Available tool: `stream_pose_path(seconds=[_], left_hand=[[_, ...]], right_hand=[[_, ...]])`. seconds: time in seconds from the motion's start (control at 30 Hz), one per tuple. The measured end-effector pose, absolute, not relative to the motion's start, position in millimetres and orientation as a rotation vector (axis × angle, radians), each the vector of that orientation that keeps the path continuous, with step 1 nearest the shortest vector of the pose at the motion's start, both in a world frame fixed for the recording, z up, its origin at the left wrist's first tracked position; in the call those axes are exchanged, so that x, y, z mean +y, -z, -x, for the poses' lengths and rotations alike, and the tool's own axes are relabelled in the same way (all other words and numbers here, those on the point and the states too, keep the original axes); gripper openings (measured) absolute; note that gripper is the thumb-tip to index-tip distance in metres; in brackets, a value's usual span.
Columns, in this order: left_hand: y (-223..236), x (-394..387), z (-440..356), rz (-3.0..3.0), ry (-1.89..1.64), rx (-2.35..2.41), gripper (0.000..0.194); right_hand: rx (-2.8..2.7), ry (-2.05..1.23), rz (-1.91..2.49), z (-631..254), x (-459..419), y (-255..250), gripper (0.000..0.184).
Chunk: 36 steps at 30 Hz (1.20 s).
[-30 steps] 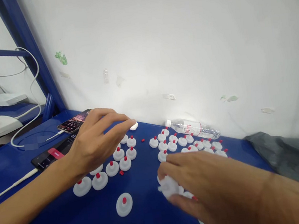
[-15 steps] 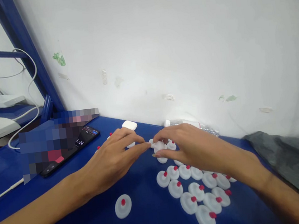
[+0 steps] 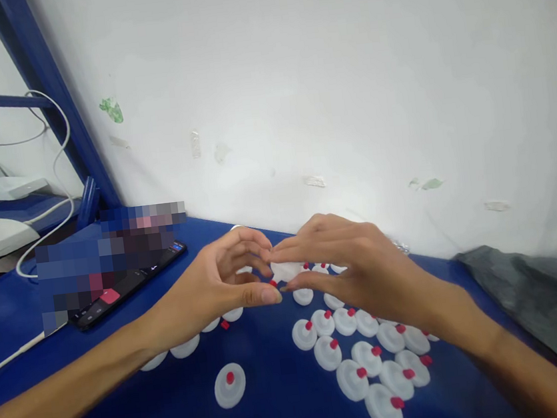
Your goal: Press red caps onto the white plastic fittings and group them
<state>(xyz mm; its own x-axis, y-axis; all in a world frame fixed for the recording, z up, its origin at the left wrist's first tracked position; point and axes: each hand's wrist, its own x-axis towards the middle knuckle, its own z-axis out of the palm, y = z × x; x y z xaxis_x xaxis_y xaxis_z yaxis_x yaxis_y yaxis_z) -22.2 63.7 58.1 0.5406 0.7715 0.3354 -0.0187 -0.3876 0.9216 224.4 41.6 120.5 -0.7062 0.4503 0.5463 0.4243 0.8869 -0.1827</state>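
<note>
My right hand (image 3: 336,253) grips a translucent white disc-shaped cap (image 3: 286,272) between thumb and fingers. A small red tip (image 3: 273,283) shows at the cap's left end, toward my left hand. My left hand (image 3: 235,271) is curved, with thumb and fingers apart around that red tip. Its fingertips come close to those of my right hand; whether they touch I cannot tell. Below my right hand lie several similar white caps with red tips (image 3: 352,379) on the blue table. One more such cap (image 3: 229,385) lies alone at the front left.
A phone (image 3: 131,289) with a cable lies on the left. Several more caps (image 3: 185,347) are partly hidden under my left forearm. Dark grey cloth (image 3: 530,294) rests at the right. Behind the table (image 3: 273,384) stands a white wall; a blue frame (image 3: 57,93) rises at the left.
My left fingers have come off their pinch at the cap's end and spread apart. A red tip now shows there. The right hand has shifted slightly left, still with the cap.
</note>
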Motion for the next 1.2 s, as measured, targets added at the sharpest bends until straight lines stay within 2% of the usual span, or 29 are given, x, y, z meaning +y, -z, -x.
stream_pose_path(seconds=[0.07,0.27,0.4,0.5,0.7,0.8,0.9,1.03,1.2], left_hand=[[-56,63,21,-1.650,-0.863,0.554,0.063],[-59,56,20,-1.541,-0.716,0.492,0.044],[-61,56,20,-1.496,-0.724,0.490,0.046],[-61,57,19,-1.465,-0.729,0.479,0.046],[-64,53,20,-1.468,-0.742,0.476,0.033],[-65,51,19,-1.470,-0.757,0.466,0.032],[-66,52,17,-1.470,-0.786,0.453,0.037],[-68,52,16,-1.465,-0.785,0.417,0.046],[-68,49,17,-1.491,-0.801,0.471,0.035]], right_hand=[[-2.424,-0.069,0.582,-221,40,-118,0.036],[-2.408,-0.014,0.553,-214,34,-115,0.028],[-2.384,0.046,0.539,-212,35,-111,0.017],[-2.386,0.091,0.536,-210,34,-108,0.017],[-2.459,0.068,0.619,-206,29,-112,0.011],[-2.465,0.073,0.628,-205,29,-114,0.017],[-2.446,0.110,0.640,-207,30,-115,0.020],[-2.420,0.095,0.614,-209,31,-116,0.013],[-2.444,0.119,0.600,-210,29,-117,0.009]])
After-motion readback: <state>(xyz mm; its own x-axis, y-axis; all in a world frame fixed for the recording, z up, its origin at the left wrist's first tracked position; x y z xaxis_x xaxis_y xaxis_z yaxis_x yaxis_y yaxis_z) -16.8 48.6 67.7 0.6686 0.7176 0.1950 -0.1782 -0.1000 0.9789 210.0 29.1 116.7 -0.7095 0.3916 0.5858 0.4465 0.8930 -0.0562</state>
